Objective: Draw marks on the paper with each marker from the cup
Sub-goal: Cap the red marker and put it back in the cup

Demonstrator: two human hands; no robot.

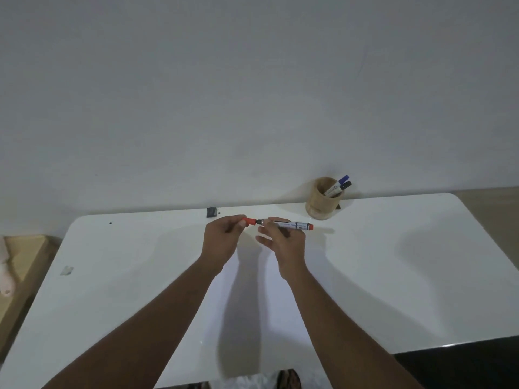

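My right hand grips a red marker by its white barrel, held level above the table with its dark tip pointing left. My left hand pinches the red cap, which sits just off the tip or barely on it. A white sheet of paper lies on the table below my forearms, hard to tell from the white surface. A wooden cup stands at the back right and holds a blue marker and a black marker.
The white table has rounded corners and meets a plain wall at the back. A small dark object lies near the back edge. A wooden piece stands off the left side.
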